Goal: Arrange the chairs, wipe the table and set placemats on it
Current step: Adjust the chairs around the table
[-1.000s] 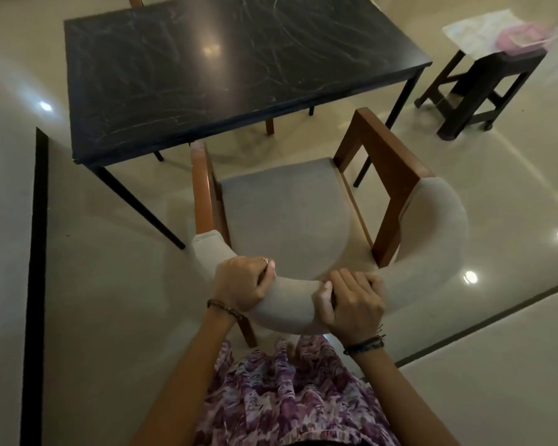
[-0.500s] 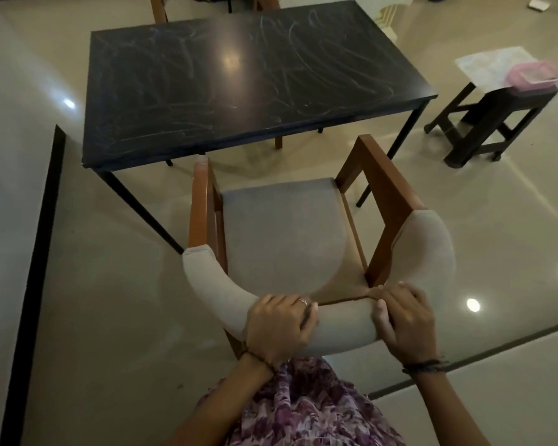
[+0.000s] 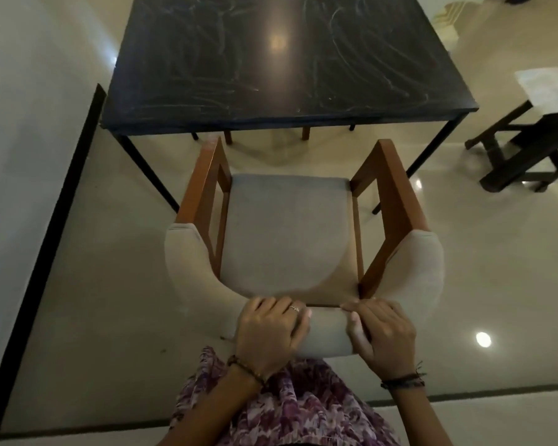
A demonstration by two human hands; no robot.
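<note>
Wooden armchair w/ grey padded seat and curved backrest (image 3: 287, 233) stands just before the dark rectangular table (image 3: 284, 59), facing it, armrest fronts near table edge; left hand (image 3: 268, 336) and right hand (image 3: 380, 336) side by side on backrest middle; dark wooden stool (image 3: 529, 146) off right of table, well apart; more chair legs (image 3: 305, 133) under table's far side.

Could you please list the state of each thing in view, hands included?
Chair: upright, facing the table, not yet pushed under.
Table: streaked, no placemats.
Left hand: grips the chair's backrest.
Right hand: grips the backrest too.
Dark stool: upright, paper on top.
</note>
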